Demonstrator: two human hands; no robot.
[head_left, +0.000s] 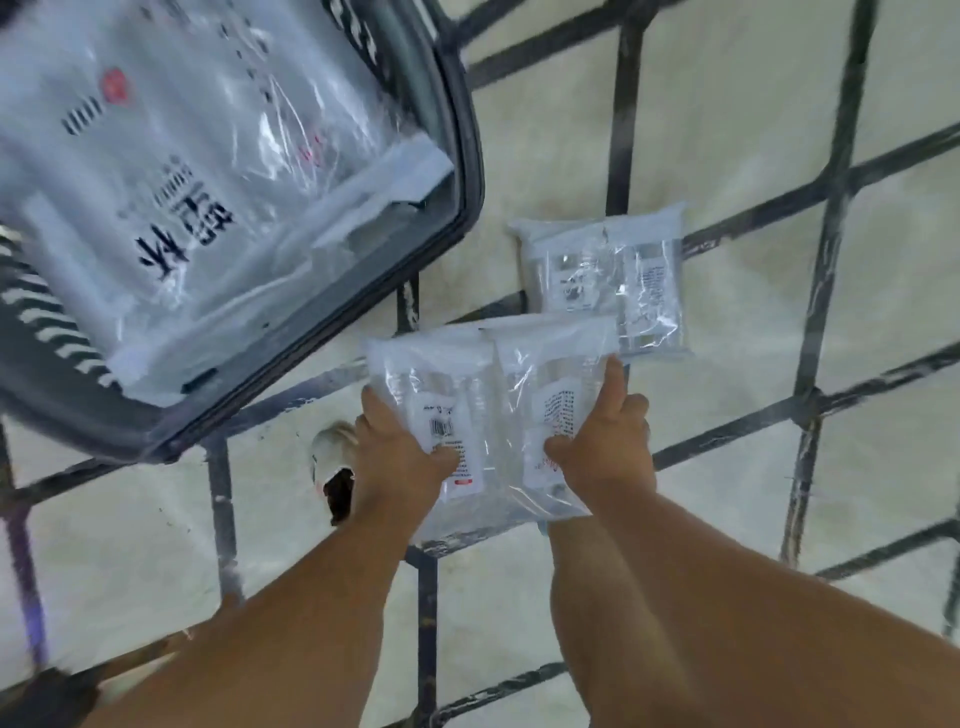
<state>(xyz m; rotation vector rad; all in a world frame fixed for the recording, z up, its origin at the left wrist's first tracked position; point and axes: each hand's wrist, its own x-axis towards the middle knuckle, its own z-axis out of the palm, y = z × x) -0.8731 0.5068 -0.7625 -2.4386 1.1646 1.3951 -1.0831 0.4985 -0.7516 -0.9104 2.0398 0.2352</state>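
Packets of clear plastic, three in total: two are held and one lies free. The left hand (400, 457) grips the left packet (431, 384) at its near end, thumb pressed on the top face over the printed label, the other fingers hidden beneath. The right hand (605, 441) grips the right packet (550, 374) the same way, thumb on top near the label and one of its fingers (614, 379) laid straight along the right edge. Both held packets lie side by side with edges touching or slightly overlapped. Their long axes run from the person outward, the far ends leaning a little to the left, and the labelled ends are nearest the hands. Whether they rest on the surface or are lifted clear cannot be determined. The third packet (608, 275) lies flat just beyond them on the grid (826, 270) of dark bars, long axis also near to far. The right packet's far corner overlaps its near edge in this view. Pale floor (727, 130) shows through the grid openings. One dark crate (467, 130) stands at far left, tilted in view, holding a large bag (182, 171) with black print. One shoe (332, 447) shows just beside the left hand.
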